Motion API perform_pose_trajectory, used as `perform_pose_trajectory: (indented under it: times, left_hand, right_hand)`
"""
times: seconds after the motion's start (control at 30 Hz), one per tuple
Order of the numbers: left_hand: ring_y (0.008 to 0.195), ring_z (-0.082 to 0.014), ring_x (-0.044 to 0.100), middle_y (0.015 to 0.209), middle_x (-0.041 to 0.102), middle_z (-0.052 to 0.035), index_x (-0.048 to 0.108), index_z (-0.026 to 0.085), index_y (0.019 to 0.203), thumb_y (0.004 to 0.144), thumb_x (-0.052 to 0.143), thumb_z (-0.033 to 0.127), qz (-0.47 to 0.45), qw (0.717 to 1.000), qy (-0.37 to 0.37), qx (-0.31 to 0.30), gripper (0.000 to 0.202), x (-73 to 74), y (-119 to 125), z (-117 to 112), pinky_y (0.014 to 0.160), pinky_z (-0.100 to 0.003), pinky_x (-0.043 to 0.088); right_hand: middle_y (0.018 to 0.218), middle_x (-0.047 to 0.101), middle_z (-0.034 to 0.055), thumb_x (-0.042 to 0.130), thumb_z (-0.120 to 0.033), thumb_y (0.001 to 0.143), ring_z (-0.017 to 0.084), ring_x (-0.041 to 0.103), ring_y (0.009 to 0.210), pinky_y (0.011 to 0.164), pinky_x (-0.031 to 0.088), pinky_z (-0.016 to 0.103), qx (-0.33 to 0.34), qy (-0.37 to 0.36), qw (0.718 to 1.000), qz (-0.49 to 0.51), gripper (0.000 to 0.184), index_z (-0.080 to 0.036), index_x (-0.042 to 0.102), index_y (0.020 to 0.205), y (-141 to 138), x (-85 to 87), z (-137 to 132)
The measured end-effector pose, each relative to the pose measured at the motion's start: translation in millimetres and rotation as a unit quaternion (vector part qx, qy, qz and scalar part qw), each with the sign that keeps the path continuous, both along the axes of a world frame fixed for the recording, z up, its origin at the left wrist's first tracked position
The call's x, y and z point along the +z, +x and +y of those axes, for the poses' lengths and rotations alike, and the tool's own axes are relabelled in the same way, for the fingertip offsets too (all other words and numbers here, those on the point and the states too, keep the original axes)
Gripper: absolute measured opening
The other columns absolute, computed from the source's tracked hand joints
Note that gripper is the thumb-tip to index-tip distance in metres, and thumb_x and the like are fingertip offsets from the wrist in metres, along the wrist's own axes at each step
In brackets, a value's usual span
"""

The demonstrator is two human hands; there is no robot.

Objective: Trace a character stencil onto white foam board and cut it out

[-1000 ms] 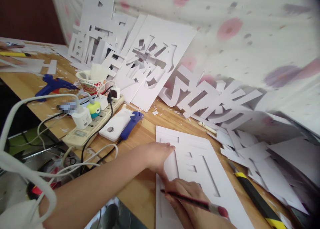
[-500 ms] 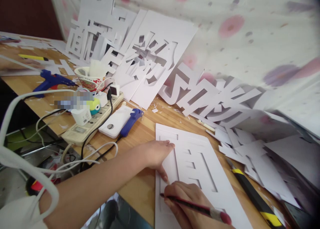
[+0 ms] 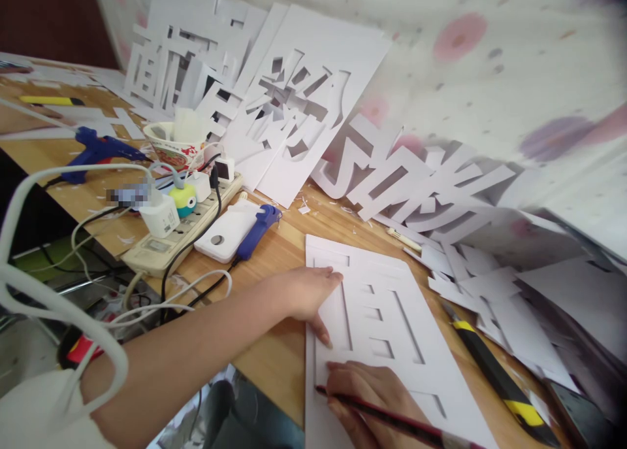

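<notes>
A white foam board [image 3: 399, 334] with cut-out slots and rectangular openings lies flat on the wooden table. My left hand [image 3: 311, 295] is pressed on its left side, thumb and fingers spread apart. Below it, my right hand [image 3: 369, 397] grips a dark red and black pencil [image 3: 386, 416], its tip touching the board near the left edge. The pencil's far end runs out toward the lower right. To the right of the board lies a black and yellow utility knife [image 3: 499, 374], its blade pointing away from me.
A power strip [image 3: 181, 230] with chargers and cables, a white power bank [image 3: 228, 230] and a blue glue gun [image 3: 259, 230] lie left. Another glue gun [image 3: 100, 153] sits near a paper bowl [image 3: 174, 151]. Cut-out letters [image 3: 416, 187] lean at the back; another person's hand [image 3: 24, 119] shows far left.
My right hand and the pencil have shifted slightly down and right along the board, uncovering more of its openings. My left hand stays on the board. The view has tilted a little.
</notes>
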State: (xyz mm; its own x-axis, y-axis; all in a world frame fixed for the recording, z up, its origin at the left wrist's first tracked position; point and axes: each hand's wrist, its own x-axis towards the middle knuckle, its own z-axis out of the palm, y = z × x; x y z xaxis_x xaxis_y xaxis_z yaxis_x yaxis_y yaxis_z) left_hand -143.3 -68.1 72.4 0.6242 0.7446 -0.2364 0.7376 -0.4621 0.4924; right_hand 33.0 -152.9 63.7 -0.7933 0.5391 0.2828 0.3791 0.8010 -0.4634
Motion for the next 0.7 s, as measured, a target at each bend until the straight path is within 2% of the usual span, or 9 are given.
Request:
perform_pose_trajectory:
  times: [0.13,0.27,0.5,0.7]
  left_hand:
    - [0.132,-0.0288,0.023,0.145,0.018,-0.0209,0.02,0.009,0.137,0.05,0.079,0.043,-0.002,1.0,0.001,-0.002,0.111,-1.4,0.8,1.0,0.105,-0.036,0.025]
    - [0.132,-0.0284,0.023,0.145,0.018,-0.0207,0.021,0.01,0.137,0.051,0.078,0.043,-0.003,1.0,0.006,-0.005,0.109,-2.4,0.8,1.5,0.105,-0.036,0.025]
    - [0.133,-0.0281,0.022,0.146,0.016,-0.0198,0.019,0.009,0.138,0.052,0.078,0.043,0.008,1.0,-0.001,-0.001,0.11,0.8,0.5,0.0,0.105,-0.036,0.025]
    - [0.133,-0.0274,0.022,0.146,0.016,-0.02,0.019,0.008,0.138,0.053,0.078,0.042,0.005,1.0,-0.003,-0.001,0.11,2.4,0.9,-0.6,0.105,-0.034,0.023]
  right_hand:
    - [0.071,0.064,0.0013,0.031,-0.026,0.092,0.011,0.061,0.059,0.055,0.048,0.02,0.004,0.02,1.0,0.012,0.021,-0.023,0.05,0.084,0.5,1.8,-1.0]
    - [0.071,0.064,0.0,0.034,-0.024,0.091,0.01,0.058,0.056,0.058,0.049,0.02,0.005,0.012,1.0,-0.017,0.018,-0.023,0.051,0.085,2.0,6.2,-3.5]
    - [0.069,0.064,-0.0004,0.034,-0.029,0.091,0.014,0.062,0.065,0.063,0.051,0.023,-0.002,0.027,0.999,-0.044,0.021,-0.025,0.054,0.083,2.7,13.0,-3.5]
    - [0.077,0.065,0.0008,0.037,-0.027,0.09,0.016,0.064,0.07,0.065,0.052,0.027,-0.072,0.037,0.993,-0.088,0.02,-0.026,0.054,0.079,0.3,24.3,-13.4]
